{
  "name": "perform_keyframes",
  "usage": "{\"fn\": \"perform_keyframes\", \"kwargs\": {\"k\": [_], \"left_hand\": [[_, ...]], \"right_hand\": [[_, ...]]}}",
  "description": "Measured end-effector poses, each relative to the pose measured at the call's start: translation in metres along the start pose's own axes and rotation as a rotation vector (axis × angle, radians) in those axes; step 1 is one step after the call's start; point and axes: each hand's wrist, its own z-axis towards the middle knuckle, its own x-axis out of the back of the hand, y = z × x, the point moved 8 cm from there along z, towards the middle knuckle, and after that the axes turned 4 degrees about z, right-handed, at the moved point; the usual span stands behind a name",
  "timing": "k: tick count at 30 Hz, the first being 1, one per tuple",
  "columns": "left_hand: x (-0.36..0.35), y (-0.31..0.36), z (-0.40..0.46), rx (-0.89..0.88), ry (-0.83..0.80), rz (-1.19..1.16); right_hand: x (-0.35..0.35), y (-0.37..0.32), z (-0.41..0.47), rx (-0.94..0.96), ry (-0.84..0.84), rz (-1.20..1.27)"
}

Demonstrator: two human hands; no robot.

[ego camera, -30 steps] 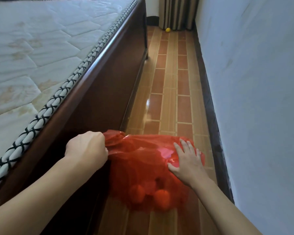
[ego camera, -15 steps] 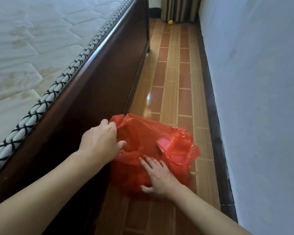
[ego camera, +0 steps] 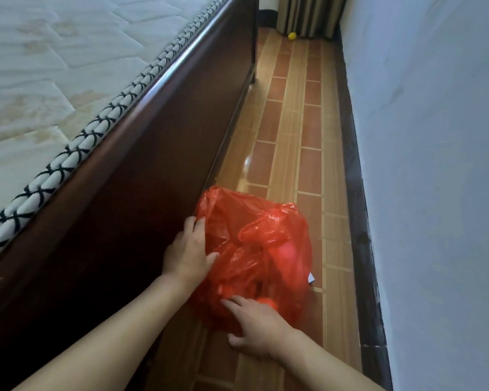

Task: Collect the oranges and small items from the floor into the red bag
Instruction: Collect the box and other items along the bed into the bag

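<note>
A crumpled red plastic bag [ego camera: 254, 244] sits on the tiled floor beside the bed frame. Orange fruit shows through its thin plastic, and one orange [ego camera: 267, 301] is visible near its lower edge. My left hand [ego camera: 191, 251] holds the bag's left side, thumb pressed against the plastic. At the bag's near edge my right hand [ego camera: 256, 324] lies with its fingers spread and straight, touching the plastic beside the orange. A small white scrap [ego camera: 311, 277] pokes out at the bag's right side. Far down the floor, by the curtain, lies a small yellow ball [ego camera: 292, 35].
A dark wooden bed frame [ego camera: 153, 170] with a white mattress [ego camera: 54, 66] runs along the left. On the right stands a pale wall [ego camera: 435, 165] with a dark skirting board [ego camera: 356, 193]. Between them is a narrow strip of brown tiled floor [ego camera: 294, 122], ending at a striped curtain [ego camera: 311, 15].
The bag has come down onto the floor. My right hand slid from its top to its near lower edge. My left hand shifted from gripping the bunched top to holding the left side.
</note>
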Motion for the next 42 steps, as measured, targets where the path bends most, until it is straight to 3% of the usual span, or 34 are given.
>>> {"fn": "perform_keyframes", "kwargs": {"k": [1,4,6,7,9,13,19,22,26,28,32,36,38,40,42], "left_hand": [[-0.003,-0.001,0.001,0.000,-0.015,0.001],[-0.007,-0.011,-0.002,0.016,-0.021,-0.057],[-0.011,-0.020,-0.010,0.024,-0.020,-0.076],[-0.013,-0.024,-0.015,0.028,-0.028,-0.072],[-0.018,-0.029,-0.024,0.042,-0.066,-0.065],[-0.020,-0.041,-0.029,0.098,-0.144,0.025],[-0.030,-0.055,-0.036,0.195,-0.335,0.210],[-0.029,-0.051,-0.037,0.199,-0.427,0.269],[-0.012,-0.044,-0.028,0.236,-0.388,0.288],[-0.003,-0.036,-0.023,0.237,-0.360,0.306],[0.012,-0.010,-0.020,0.174,-0.295,0.482],[0.027,0.008,-0.021,0.172,-0.240,0.573],[0.047,0.026,-0.016,0.068,-0.045,0.479],[0.059,0.052,-0.016,-0.195,0.182,0.334],[0.043,0.066,-0.017,-0.425,0.156,0.245]], "right_hand": [[0.015,-0.009,-0.001,0.083,0.107,-0.010],[0.098,-0.031,-0.014,0.327,0.641,-0.085],[0.154,-0.029,-0.020,0.299,0.867,-0.154],[0.174,-0.023,-0.014,0.228,0.887,-0.208],[0.186,0.001,0.011,0.070,0.737,-0.358],[0.136,0.074,0.045,-0.127,0.313,-0.471],[0.071,0.144,0.019,-0.330,0.080,-0.319],[0.068,0.143,0.009,-0.335,0.207,-0.251],[0.082,0.078,0.010,-0.006,0.552,-0.293],[0.070,0.041,0.021,0.121,0.481,-0.218],[0.034,0.021,0.042,0.041,0.227,-0.149],[0.014,0.021,0.039,0.130,0.320,-0.230],[0.013,0.018,0.035,0.204,0.428,-0.199],[0.015,0.015,0.032,0.247,0.495,-0.159],[0.015,0.013,0.031,0.243,0.478,-0.160]]}}
